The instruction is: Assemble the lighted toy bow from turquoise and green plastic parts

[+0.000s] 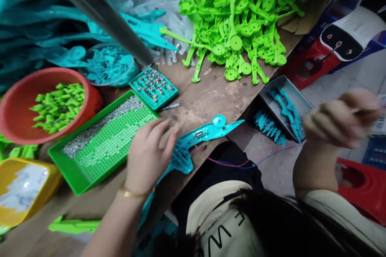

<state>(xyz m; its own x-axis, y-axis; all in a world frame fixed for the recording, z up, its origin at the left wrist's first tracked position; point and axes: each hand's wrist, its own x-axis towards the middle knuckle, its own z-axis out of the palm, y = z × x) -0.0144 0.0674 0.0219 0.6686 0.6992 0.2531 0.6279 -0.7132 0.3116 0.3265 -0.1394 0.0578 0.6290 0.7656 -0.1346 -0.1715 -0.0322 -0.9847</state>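
A teal plastic toy body [208, 130] lies at the table's near edge, its round end pointing right. Thin red and blue wires [241, 164] run from it across my lap toward my right hand [337, 122]. That hand is raised off to the right, blurred, with fingers curled as if pinching the wire ends. My left hand [147, 152] lies palm down on the table, fingers stretched toward the green tray [75, 174]. Its thumb is beside the teal body's rear part, which passes under my wrist. A gold bracelet is on that wrist.
The green tray holds small metal pieces. Behind it are a teal tray of button cells [153, 86], a red bowl [18, 104] of green parts, a yellow tub [45, 192], a clear bowl of teal bits [108, 64], a heap of green parts [241, 20], and a grey bin [297, 98]. A metal pole [99, 12] slants overhead.
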